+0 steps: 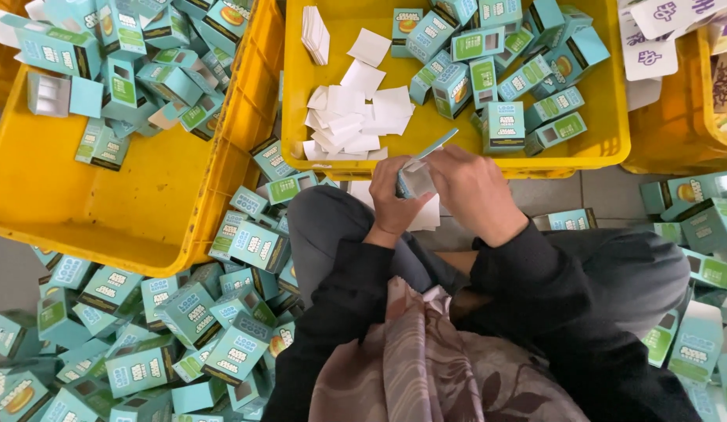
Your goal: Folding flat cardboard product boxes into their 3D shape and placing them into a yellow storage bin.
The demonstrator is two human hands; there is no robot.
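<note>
My left hand grips a small teal carton with its lid flap standing open toward the far side. My right hand rests on top of the same carton, fingers pressing at its open mouth where a white paper slip shows. Both hands sit just in front of the near rim of the middle yellow crate. A few white slips lie on my knee under the hands.
The middle crate holds a heap of white folded slips and several teal cartons. A second yellow crate at left holds more cartons. Loose teal cartons cover the floor at left and right. An orange crate stands at far right.
</note>
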